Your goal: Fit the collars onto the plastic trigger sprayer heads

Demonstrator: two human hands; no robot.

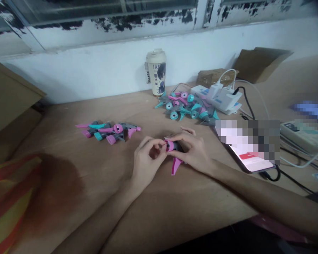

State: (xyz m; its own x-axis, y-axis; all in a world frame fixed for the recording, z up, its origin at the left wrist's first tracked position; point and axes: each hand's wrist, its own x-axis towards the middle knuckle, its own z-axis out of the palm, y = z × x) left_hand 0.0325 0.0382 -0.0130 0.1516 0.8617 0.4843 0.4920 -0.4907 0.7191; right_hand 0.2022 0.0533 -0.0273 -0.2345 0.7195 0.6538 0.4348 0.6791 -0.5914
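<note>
Head view shows the left hand (148,157) and right hand (194,151) meeting just above the wooden table (95,176). Both grasp one pink-and-grey plastic piece (172,146): left fingertips pinch its round pink end, right fingers wrap the grey body, and its pink lever (176,165) points down toward the table. As I judge it, the fitting goes best with the right hand holding the body firm while the left presses the pink end on square, without twisting, wrists kept low for steadiness. A small pile of like pieces (108,131) lies to the left, and a larger loose heap (188,106) lies farther back. Behind that heap stands a lidded coffee cup (155,72), its contents hidden; the cardboard box (261,61) by the wall shows nothing of its inside.
</note>
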